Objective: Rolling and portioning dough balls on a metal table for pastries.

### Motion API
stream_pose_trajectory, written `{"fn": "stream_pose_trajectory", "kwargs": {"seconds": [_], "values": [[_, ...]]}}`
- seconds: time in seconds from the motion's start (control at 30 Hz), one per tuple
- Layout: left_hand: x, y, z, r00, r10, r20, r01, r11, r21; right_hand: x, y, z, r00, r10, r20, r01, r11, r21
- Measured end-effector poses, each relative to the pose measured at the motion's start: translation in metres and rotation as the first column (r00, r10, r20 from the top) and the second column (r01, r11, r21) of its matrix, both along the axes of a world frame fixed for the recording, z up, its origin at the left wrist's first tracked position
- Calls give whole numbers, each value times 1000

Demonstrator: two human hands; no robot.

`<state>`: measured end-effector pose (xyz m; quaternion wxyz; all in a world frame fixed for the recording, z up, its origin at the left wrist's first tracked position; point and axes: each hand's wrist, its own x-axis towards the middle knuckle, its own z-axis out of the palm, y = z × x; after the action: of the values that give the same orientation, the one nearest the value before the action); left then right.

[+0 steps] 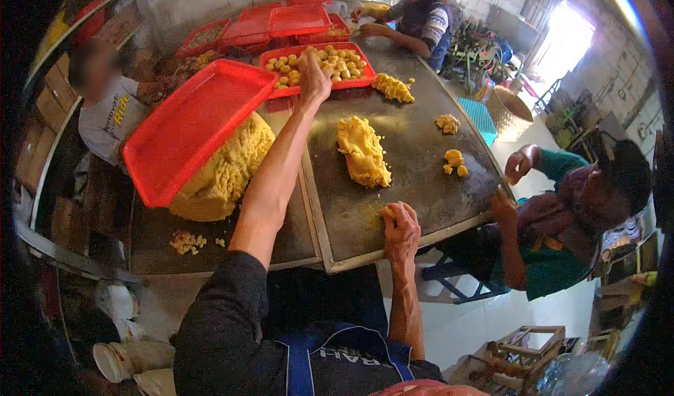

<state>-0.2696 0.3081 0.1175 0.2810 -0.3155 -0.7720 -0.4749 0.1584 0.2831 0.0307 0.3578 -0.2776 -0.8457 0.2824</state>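
At the far left a big yellow dough mound (223, 171) is sitting on the metal table (421, 185), half covered by an empty red tray (189, 126) tilting over it. Crumbs (186, 240) are lying near the table's front edge. The left hand (314, 80) is reaching far forward, its fingers closing over a dough ball at the near rim of the red tray of balls (330, 62). Bare tabletop is lying open around the middle dough lump (363, 150). The right hand (400, 231) is pressing, curled, on a small yellow dough piece (386, 213) by the front edge. Small bits (453, 161) are sitting further right.
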Motion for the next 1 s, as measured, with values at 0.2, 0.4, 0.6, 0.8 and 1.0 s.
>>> {"fn": "stream_pose_trajectory", "kwargs": {"seconds": [0.2, 0.4, 0.6, 0.8, 1.0], "values": [[130, -33, 6, 802, -589, 100, 597, 799, -80, -1, 8, -17, 767, -357, 533, -43, 800, 598], [292, -125, 162, 653, -723, 225, 680, 429, -595, -12, 38, -25, 951, 66, 303, -203, 871, 448], [441, -114, 241, 49, -981, -190, 707, 169, -687, 19, 32, -29, 986, -76, 148, 21, 939, 343], [509, -149, 284, -224, -934, -277, 465, 148, -873, -33, 10, -53, 956, -281, 83, 223, 882, 415], [402, -189, 280, -434, -881, -188, 238, 89, -967, -13, 61, -34, 965, -56, 256, -33, 943, 330]]}}
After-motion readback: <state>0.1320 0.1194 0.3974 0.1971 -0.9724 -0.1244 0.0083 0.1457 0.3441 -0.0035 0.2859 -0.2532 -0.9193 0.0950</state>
